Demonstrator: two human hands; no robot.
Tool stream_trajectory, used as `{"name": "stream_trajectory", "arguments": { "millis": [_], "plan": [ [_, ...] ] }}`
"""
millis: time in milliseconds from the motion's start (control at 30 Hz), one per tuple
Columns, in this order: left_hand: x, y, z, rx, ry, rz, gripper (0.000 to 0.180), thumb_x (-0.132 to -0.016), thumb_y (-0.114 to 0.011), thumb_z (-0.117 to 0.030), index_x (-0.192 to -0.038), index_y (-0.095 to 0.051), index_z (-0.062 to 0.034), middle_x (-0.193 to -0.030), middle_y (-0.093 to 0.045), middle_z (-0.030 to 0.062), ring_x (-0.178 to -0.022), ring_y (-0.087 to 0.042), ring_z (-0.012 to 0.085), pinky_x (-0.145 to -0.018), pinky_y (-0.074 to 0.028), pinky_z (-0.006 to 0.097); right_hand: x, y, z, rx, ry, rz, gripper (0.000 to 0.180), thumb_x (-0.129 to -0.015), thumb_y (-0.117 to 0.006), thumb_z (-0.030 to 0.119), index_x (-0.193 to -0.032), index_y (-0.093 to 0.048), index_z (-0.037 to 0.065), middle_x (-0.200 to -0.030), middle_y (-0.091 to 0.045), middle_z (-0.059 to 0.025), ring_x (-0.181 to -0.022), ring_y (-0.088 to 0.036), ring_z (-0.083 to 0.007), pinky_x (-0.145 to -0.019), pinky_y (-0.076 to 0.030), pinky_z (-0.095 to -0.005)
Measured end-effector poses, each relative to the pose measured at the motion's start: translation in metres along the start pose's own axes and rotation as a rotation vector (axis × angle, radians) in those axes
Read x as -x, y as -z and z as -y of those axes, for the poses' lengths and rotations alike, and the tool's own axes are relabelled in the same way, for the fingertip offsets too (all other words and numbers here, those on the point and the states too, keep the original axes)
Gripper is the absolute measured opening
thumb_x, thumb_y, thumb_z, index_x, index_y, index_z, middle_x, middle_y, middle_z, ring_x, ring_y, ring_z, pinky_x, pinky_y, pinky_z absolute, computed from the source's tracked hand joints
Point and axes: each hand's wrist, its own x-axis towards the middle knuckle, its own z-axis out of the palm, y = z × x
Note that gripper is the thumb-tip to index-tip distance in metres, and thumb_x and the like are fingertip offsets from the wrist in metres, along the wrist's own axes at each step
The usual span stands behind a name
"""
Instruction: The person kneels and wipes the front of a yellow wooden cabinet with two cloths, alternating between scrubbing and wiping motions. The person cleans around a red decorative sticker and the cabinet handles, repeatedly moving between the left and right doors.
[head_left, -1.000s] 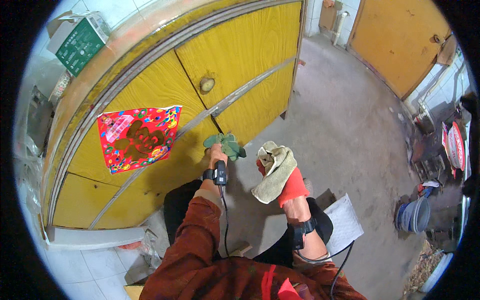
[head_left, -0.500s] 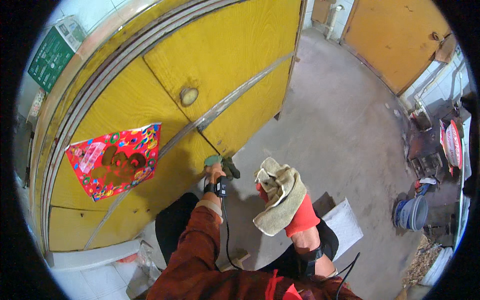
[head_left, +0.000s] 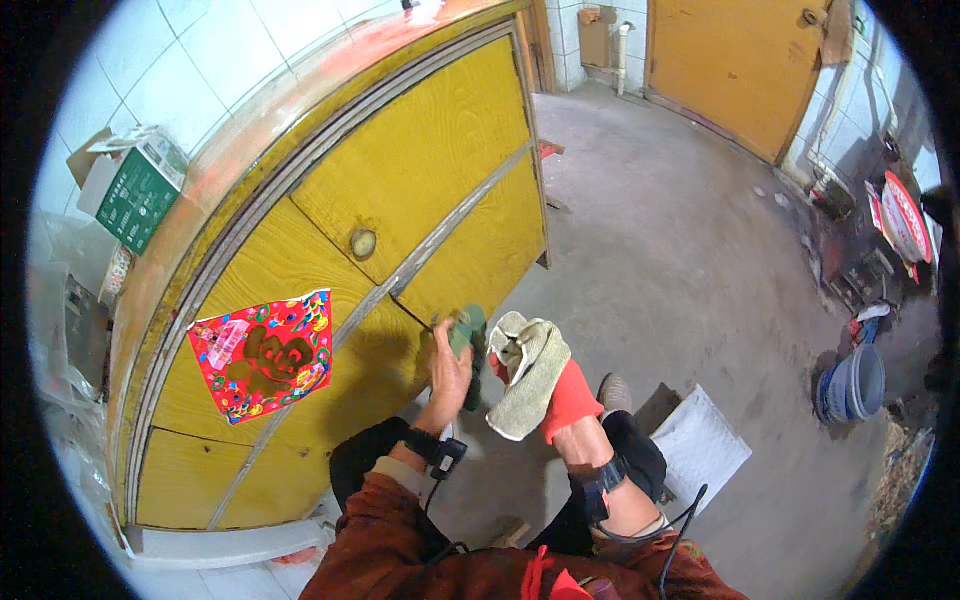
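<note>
Low against the yellow wooden door [head_left: 420, 170], near its grey diagonal metal strip [head_left: 455, 225], the left hand [head_left: 450, 365] grips a small green tool [head_left: 468, 330]. Tool body is dark green, short and chunky; a thin dark tip runs from it up-left and meets the door surface close to the strip. Fingers of the left hand are clenched round the tool's lower part, thumb side up. A dark wrist strap with a small black device and a thin cable sits on the left forearm.

Right hand [head_left: 535, 375] is just beside the tool, to its right. It wears a work glove [head_left: 530, 370]: the palm and fingers are dirty off-white, worn and creased, the cuff bright red. Gloved fingers are loosely curled; whether they hold anything cannot be told. The glove's fingertips lie very near the green tool; contact cannot be told. A black strap wraps the right wrist.

Door carries a round metal knob [head_left: 363, 243] above-left of the hands and a red decorative paper square [head_left: 265, 355] with coloured pattern further left. Concrete floor [head_left: 680, 230] is grey and dusty. A white flat board [head_left: 700, 450] lies on the floor right of the person's knees; a blue-grey bucket [head_left: 850, 385] stands well apart at right.
</note>
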Motion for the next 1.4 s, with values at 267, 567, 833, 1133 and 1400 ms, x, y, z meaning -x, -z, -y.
{"name": "stream_trajectory", "arguments": {
  "millis": [267, 567, 833, 1133, 1400],
  "plan": [
    [-0.127, 0.066, -0.055, -0.854, -0.520, 0.046, 0.039, -0.075, -0.064, -0.001, -0.112, -0.060, -0.0100, -0.108, -0.052, 0.0169, -0.097, -0.056, 0.0341, -0.079, -0.049, 0.044, 0.008, -0.011, 0.028, -0.058, 0.070, -0.090, 0.024, -0.098, -0.057, 0.032, -0.102, -0.060, 0.008, -0.090, -0.065, -0.0083, -0.077, -0.065, -0.0229, -0.069, -0.055, -0.0347],
    [-0.160, 0.033, -0.048, -0.995, -0.735, 0.136, 0.017, -0.079, -0.062, -0.008, -0.094, -0.056, -0.0088, -0.099, -0.050, 0.0118, -0.093, -0.056, 0.0275, -0.075, -0.052, 0.037, 0.010, -0.010, 0.016, 0.054, 0.084, 0.044, 0.022, -0.097, -0.060, 0.021, -0.115, -0.059, 0.008, -0.105, -0.063, -0.0097, -0.094, -0.064, -0.0227, -0.084, -0.055, -0.0351],
    [-0.227, -0.034, -0.076, -1.027, -0.883, 0.113, 0.011, -0.081, -0.060, -0.010, -0.091, -0.057, -0.0088, -0.095, -0.051, 0.0101, -0.092, -0.057, 0.0250, -0.070, -0.054, 0.033, 0.000, -0.008, 0.005, 0.927, 0.215, 0.059, 0.028, -0.093, -0.065, 0.013, -0.120, -0.059, 0.007, -0.109, -0.063, -0.0054, -0.097, -0.063, -0.0172, -0.083, -0.054, -0.0300],
    [-0.293, -0.098, -0.093, -0.912, -0.964, 0.183, 0.022, -0.074, -0.064, -0.005, -0.094, -0.057, -0.0077, -0.100, -0.052, 0.0109, -0.096, -0.056, 0.0287, -0.073, -0.051, 0.037, -0.017, 0.002, 0.013, 1.225, 0.270, 0.211, 0.022, -0.088, -0.070, 0.012, -0.109, -0.063, 0.008, -0.096, -0.065, -0.0033, -0.080, -0.063, -0.0197, -0.069, -0.052, -0.0306],
    [-0.341, -0.097, -0.176, -0.770, -1.284, -0.158, 0.025, -0.080, -0.060, -0.011, -0.105, -0.060, -0.0159, -0.105, -0.053, 0.0083, -0.100, -0.053, 0.0250, -0.077, -0.044, 0.037, -0.035, 0.010, -0.007, 0.578, 0.197, -0.045, 0.013, -0.095, -0.061, 0.016, -0.104, -0.063, 0.006, -0.089, -0.064, -0.0049, -0.074, -0.062, -0.0231, -0.064, -0.050, -0.0343]
  ]
}}
